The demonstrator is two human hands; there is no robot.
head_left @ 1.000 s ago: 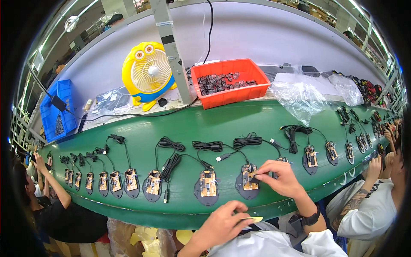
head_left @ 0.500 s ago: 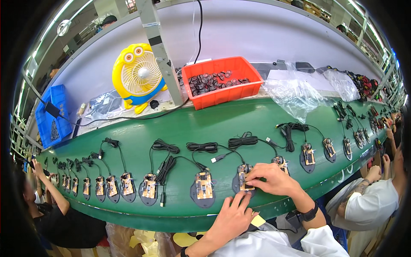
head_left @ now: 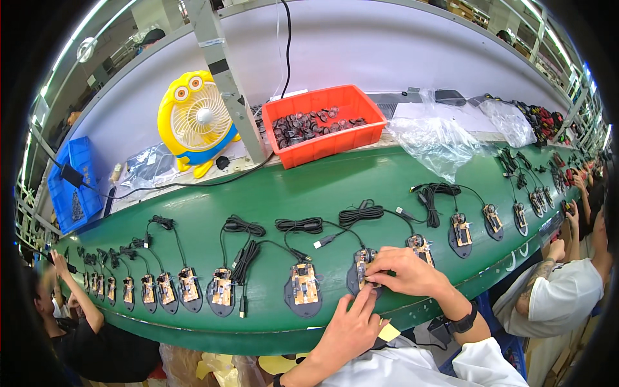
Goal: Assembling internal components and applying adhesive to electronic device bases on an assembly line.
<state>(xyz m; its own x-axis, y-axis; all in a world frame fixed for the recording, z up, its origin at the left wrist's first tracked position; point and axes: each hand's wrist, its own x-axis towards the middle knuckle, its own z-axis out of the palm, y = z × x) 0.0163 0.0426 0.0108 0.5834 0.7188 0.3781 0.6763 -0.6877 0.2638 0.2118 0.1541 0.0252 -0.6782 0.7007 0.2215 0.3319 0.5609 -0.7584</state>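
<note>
Computer-mouse base (head_left: 353, 277) at fingertip work. The base lay on the green conveyor belt (head_left: 222, 205), on the near side of the red bin (head_left: 335, 146), in front of its right half. The step in hand was judged to be the seating or adjusting of something small on the circuit board (head_left: 362, 259); the next move seemed to call for a steady base and light, even pressure. The base was dark grey with a rounded outline; its tan board bore dark components, partly hidden by fingers. The right hand (head_left: 411, 272) had thumb and fingertips together over the board; whether they enclosed a part could not be told. The left hand (head_left: 348, 330) reached the near edge, two fingers outstretched and slightly apart, its thumb hidden. A yellow slip (head_left: 389, 332) showed beside it. Left of the bin stood a yellow fan (head_left: 204, 117); right of it lay a clear plastic bag (head_left: 433, 143).
</note>
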